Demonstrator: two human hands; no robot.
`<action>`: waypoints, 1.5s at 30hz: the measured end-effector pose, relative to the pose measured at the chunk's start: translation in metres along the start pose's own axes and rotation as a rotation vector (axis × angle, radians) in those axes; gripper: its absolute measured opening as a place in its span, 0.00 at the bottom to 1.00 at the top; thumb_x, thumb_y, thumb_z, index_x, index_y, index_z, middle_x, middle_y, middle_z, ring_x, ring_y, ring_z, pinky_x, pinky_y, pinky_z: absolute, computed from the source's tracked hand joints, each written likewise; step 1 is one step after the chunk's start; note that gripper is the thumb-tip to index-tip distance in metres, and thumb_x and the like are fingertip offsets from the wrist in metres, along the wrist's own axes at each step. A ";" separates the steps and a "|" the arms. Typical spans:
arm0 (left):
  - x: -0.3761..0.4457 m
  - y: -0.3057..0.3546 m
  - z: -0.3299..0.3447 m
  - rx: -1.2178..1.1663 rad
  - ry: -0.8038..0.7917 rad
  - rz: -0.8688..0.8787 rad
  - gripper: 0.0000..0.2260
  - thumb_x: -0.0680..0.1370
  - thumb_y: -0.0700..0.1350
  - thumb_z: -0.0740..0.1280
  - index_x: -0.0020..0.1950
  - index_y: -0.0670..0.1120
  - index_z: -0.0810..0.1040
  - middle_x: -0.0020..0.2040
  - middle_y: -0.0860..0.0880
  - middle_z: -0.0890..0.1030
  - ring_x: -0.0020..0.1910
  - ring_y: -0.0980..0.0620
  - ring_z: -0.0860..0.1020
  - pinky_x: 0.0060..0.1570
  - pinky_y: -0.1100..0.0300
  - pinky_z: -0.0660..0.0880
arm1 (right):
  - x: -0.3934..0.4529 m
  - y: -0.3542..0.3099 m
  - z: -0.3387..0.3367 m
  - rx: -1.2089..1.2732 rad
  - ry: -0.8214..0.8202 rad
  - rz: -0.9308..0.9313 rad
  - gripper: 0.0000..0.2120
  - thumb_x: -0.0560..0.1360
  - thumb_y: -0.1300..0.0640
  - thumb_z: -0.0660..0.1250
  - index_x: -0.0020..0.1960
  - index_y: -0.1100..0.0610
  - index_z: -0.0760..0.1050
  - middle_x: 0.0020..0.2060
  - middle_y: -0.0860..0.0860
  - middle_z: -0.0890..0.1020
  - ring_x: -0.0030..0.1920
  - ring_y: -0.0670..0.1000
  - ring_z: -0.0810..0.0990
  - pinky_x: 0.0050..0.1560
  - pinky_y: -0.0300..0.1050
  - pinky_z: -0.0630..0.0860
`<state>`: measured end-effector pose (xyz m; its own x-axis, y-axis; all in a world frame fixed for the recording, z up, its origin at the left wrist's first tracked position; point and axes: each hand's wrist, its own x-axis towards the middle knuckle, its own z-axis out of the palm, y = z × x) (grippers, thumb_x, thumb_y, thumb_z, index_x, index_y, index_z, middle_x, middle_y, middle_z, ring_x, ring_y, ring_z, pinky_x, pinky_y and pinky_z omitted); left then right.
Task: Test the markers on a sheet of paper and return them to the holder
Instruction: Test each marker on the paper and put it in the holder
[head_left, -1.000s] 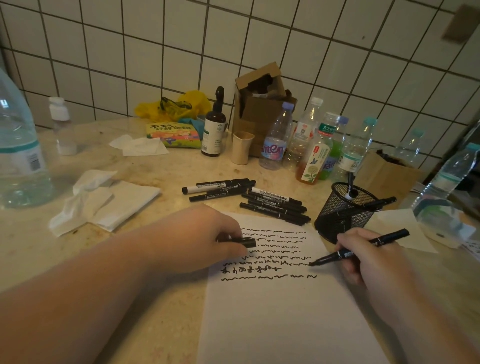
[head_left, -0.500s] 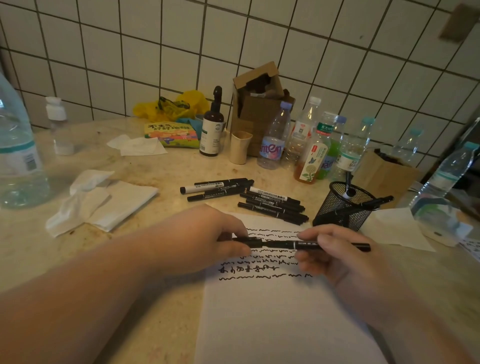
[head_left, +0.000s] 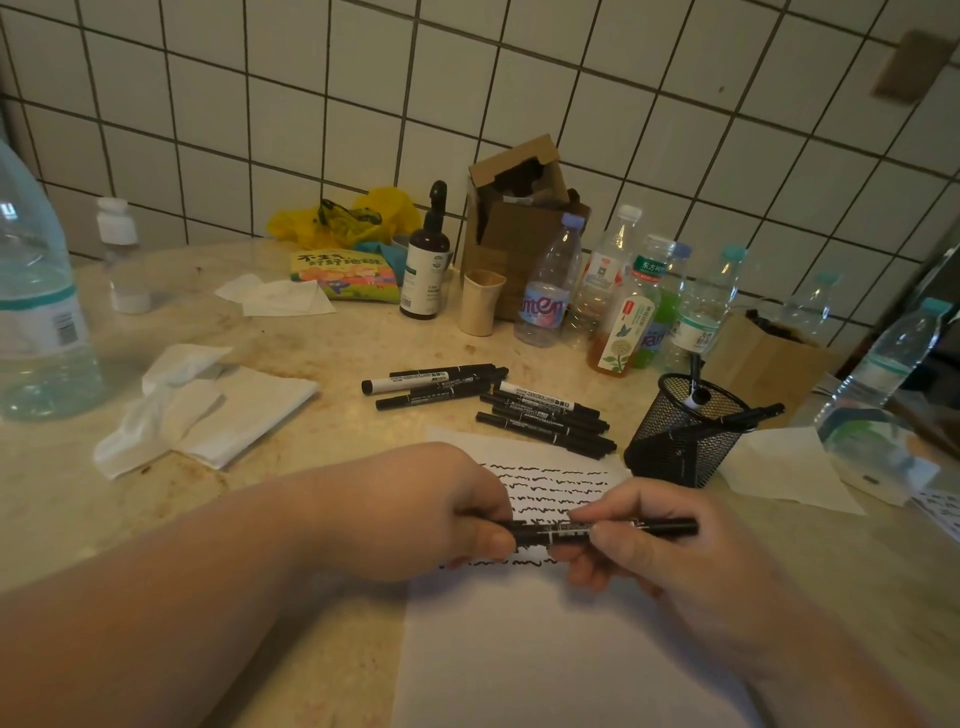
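From the head view, the left hand (head_left: 457, 525) and right hand (head_left: 639, 540) both pinch one black marker (head_left: 566, 531) level above the scribbled paper (head_left: 519, 649), apparently capping it, so next it needs carrying to the mesh holder (head_left: 685, 431).

Your black marker (head_left: 597, 531) with a smooth plastic barrel, matt white sheet of paper (head_left: 545, 660) under it, black wire-mesh metal holder (head_left: 685, 431) at two o'clock, crumpled soft tissues (head_left: 202, 410) at ten, mottled polished stone countertop (head_left: 322, 431), glossy glazed wall tiles (head_left: 519, 78), matt brown cardboard box (head_left: 514, 228) at twelve, clear plastic bottles (head_left: 550, 286)
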<state>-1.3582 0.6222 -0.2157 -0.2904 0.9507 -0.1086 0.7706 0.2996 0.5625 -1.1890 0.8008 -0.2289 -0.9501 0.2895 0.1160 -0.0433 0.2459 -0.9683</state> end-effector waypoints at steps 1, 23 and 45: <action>0.000 0.000 0.000 -0.018 -0.006 0.003 0.08 0.80 0.53 0.66 0.44 0.51 0.80 0.37 0.54 0.79 0.35 0.60 0.74 0.37 0.64 0.70 | 0.000 -0.001 0.000 -0.004 -0.004 -0.004 0.22 0.63 0.41 0.80 0.49 0.55 0.86 0.43 0.63 0.87 0.41 0.59 0.86 0.43 0.44 0.81; -0.001 -0.011 -0.005 0.083 0.240 -0.075 0.11 0.80 0.57 0.62 0.61 0.60 0.78 0.47 0.59 0.82 0.45 0.61 0.79 0.51 0.59 0.79 | 0.010 -0.051 -0.040 -0.500 0.849 -0.019 0.05 0.80 0.52 0.65 0.49 0.48 0.80 0.39 0.52 0.83 0.39 0.53 0.80 0.39 0.50 0.76; 0.004 -0.013 -0.003 0.188 0.224 -0.076 0.11 0.80 0.58 0.62 0.60 0.59 0.78 0.53 0.59 0.81 0.48 0.62 0.77 0.54 0.61 0.77 | 0.094 -0.002 0.008 -1.156 0.268 0.160 0.15 0.81 0.55 0.63 0.67 0.49 0.76 0.62 0.46 0.75 0.66 0.48 0.70 0.68 0.44 0.65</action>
<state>-1.3708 0.6218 -0.2205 -0.4530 0.8901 0.0507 0.8274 0.3986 0.3956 -1.2805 0.8201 -0.2183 -0.8188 0.5425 0.1875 0.5033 0.8356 -0.2201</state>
